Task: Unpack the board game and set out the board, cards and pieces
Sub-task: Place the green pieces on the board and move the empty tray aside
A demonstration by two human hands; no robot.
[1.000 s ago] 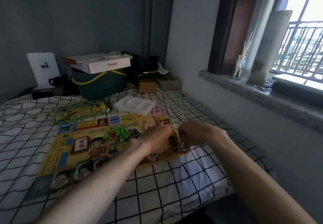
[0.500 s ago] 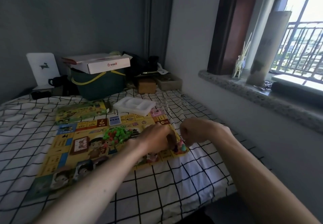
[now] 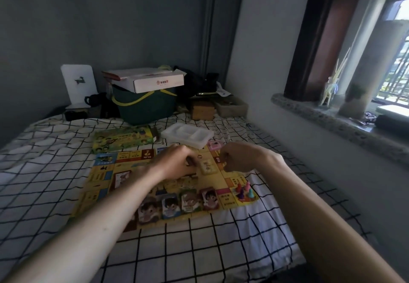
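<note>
The yellow game board [image 3: 230, 177] lies flat on the checked bed. Several coloured pawns [image 3: 244, 191] stand at its near right corner, apart from both hands. A row of character cards [image 3: 177, 204] lies along its near edge. A small cream card stack [image 3: 207, 167] sits near the board's far right. My left hand [image 3: 174, 161] hovers over the board's middle, fingers curled down just left of that stack; what they touch is hidden. My right hand [image 3: 240, 157] is to the right of the stack, fingers curled in, nothing visible in it.
Beyond the board lie the green game box [image 3: 124, 139], a white plastic tray [image 3: 188, 134] and a pink card stack [image 3: 214, 145]. A green bin with a white carton [image 3: 143, 103] stands at the bed's head. The wall and stone window sill [image 3: 332, 119] run along the right.
Both hands left the pawns at the board's near right corner and moved to the far part of the board. The pawns now stand uncovered. The view has tilted down.
</note>
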